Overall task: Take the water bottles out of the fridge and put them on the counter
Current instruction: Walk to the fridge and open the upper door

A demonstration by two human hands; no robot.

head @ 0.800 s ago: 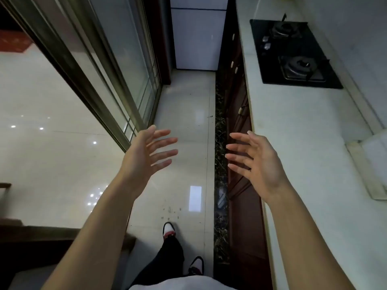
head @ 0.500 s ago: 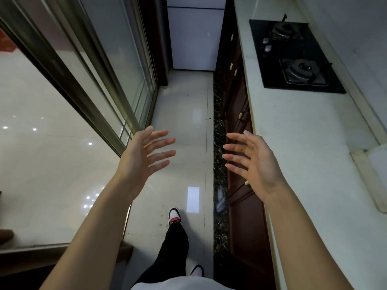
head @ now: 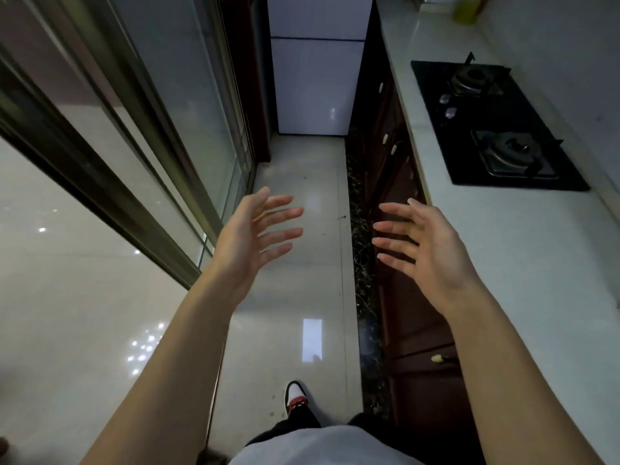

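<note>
Empty spread hands [head: 255, 233], fridge [head: 312, 82] ahead

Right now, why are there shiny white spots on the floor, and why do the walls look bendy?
Head view: ceiling lights glare off the glossy floor tiles; the wide-angle lens bends the sliding glass door and counter; the kitchen is dim.

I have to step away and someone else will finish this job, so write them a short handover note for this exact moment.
Left hand: open, empty, raised over the floor.
Right hand: open, empty, beside the counter.
Fridge: at the far end of the aisle, doors shut. No water bottles in sight.
Done: nothing yet.
Left: walk to the fridge, open it, take the bottles out and set them on the counter, probably on the bare stretch in front of the stove.
</note>
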